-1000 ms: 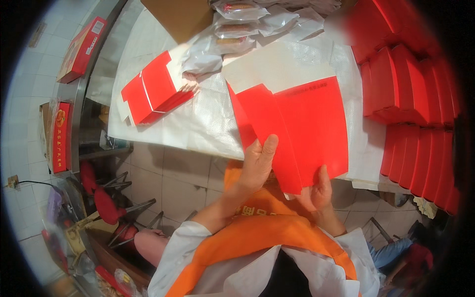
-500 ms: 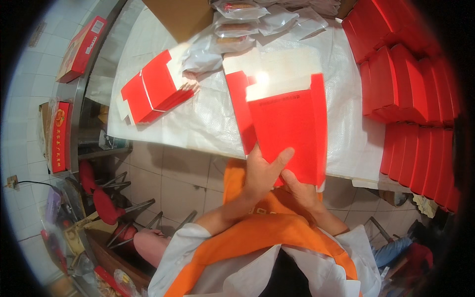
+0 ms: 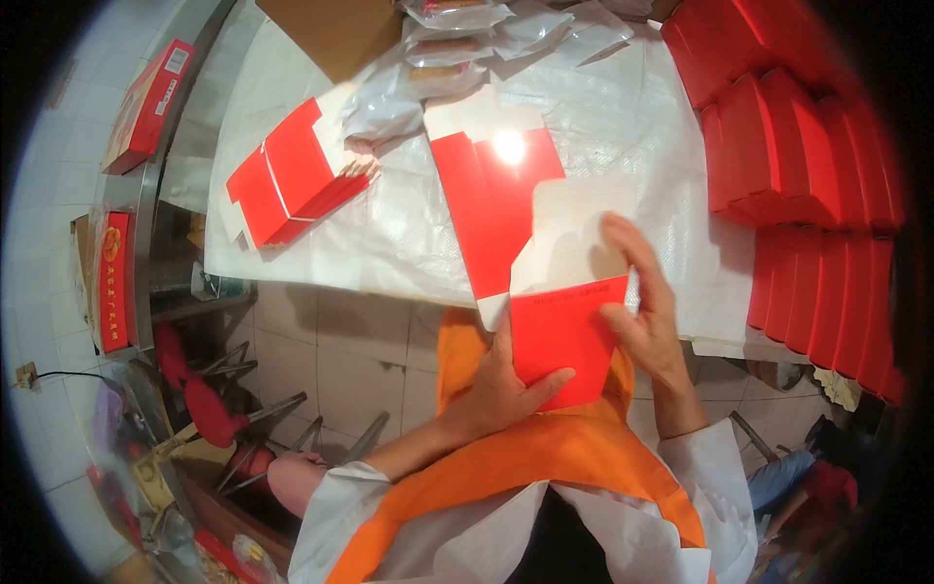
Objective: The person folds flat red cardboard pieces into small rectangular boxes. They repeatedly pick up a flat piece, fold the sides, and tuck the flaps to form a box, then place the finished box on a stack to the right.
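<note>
A red carton [image 3: 566, 346] with white inner flaps stands in front of my body, its white top flap raised. My left hand [image 3: 501, 389] grips its left side, with the thumb across the front panel. At the carton's right edge is my right hand [image 3: 647, 311], thumb by the panel and fingers spread apart beside the white flap. Another flattened red carton [image 3: 496, 204] lies on the white-covered table [image 3: 389, 234] just beyond. Farther left rests a stack of flat red cartons [image 3: 292, 180] tied with a white band.
Rows of red boxes [image 3: 827, 292] are piled along the right. Clear plastic packets [image 3: 443, 49] lie at the back, by a brown cardboard piece [image 3: 341, 34]. Red stools [image 3: 204, 389] stand on the tiled floor at left. Another person [image 3: 812, 496] is partly visible at lower right.
The carton has come nearer to my body and now shows its upright flap. My right hand has moved up from its bottom to its right edge, fingers spreading. The other flat carton stays on the table.
</note>
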Motion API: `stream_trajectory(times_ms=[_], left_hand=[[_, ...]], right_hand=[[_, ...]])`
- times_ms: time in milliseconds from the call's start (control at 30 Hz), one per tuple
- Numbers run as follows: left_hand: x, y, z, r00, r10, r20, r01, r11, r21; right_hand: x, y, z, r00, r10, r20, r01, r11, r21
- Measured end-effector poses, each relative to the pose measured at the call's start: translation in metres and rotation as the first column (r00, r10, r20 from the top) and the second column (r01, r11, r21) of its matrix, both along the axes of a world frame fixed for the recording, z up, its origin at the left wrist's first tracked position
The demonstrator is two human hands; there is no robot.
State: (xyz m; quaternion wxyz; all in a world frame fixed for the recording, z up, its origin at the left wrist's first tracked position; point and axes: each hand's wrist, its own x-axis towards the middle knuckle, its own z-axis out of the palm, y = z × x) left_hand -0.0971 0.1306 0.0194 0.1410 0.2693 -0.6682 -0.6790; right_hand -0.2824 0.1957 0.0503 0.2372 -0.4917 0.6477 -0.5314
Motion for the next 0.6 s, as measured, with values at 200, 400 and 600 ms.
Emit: stream_trajectory(times_ms=[200,400,600], left_hand=[[0.011,-0.015,-0.008,0.982,0.098,-0.162,-0.105,0.994,-0.035],[0.011,-0.044,-0.024,0.985,-0.094,-0.145,0.044,0.947,-0.317],[-0.006,-0.02,-0.028,0.774,0.419,-0.474,-0.413,0.902,0.123]], right_hand=[[0.022,0.004,-0.016,0.964,0.204,0.169,-0.214,0.976,0.048],[0.021,0.006,-0.032,0.96,0.228,0.165,-0.248,0.962,0.112],[0.053,-0.003,-0.066,0.715,-0.018,0.699,0.297,0.913,-0.28]])
